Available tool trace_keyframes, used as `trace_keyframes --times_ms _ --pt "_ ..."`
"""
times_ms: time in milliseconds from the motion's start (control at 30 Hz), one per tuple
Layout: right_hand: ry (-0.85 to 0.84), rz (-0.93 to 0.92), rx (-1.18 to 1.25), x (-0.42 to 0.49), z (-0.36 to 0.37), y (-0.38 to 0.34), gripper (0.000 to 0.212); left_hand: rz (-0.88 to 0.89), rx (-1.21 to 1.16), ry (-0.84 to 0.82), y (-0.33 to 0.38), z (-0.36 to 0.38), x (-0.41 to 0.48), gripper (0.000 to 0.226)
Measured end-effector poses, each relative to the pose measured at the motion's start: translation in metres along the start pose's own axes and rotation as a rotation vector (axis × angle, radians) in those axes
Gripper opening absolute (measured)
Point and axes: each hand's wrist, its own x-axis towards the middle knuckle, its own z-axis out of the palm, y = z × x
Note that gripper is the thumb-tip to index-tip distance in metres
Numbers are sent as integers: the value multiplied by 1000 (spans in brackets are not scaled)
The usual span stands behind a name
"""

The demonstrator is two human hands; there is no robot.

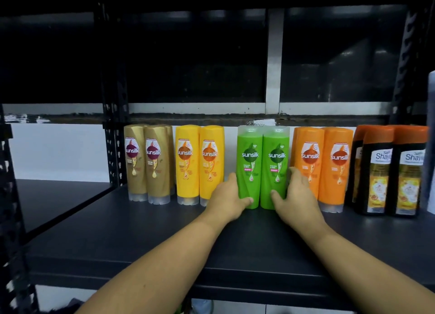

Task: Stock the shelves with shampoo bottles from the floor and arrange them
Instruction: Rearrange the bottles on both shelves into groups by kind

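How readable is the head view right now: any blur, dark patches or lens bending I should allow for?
Head view: the green bottles and both hands, left and right, are well lit; big logos read, small label print is blurred. Above the bottles the background is nearly black. The wide lens bends the edges, so the black bottles at far right appear to lean.
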Motion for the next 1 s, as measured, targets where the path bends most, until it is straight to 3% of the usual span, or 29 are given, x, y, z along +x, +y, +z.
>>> trace_keyframes --times_ms 100,267,433,600,700,833,900,1000 --pt "43 -139 -70 -8 -8 -10 49 23 37 -79 -1 -20 -15 48" --pt "-489 -334 -40 -26 -11 -32 33 66 250 -294 -26 -68 -55 42" --pt "-873 -325 -93 -39 -5 -57 52 23 330 -444 -54 -117 -88 55" --pt "-992 -319 -196 -44 4 -76 58 -22 311 -413 -85 -141 -96 54" --pt "-894 -301 -164 -47 16 -84 58 -35 327 -344 -97 -145 -92 47" --pt "-509 -242 26 -44 39 -104 54 -59 247 -110 -101 -143 -75 41" --pt "-356 -201 159 -38 52 -113 46 -62 154 4 -97 -141 -63 46" --pt "-261 -91 259 -24 71 -121 45 -82 96 100 -91 -135 -41 56"
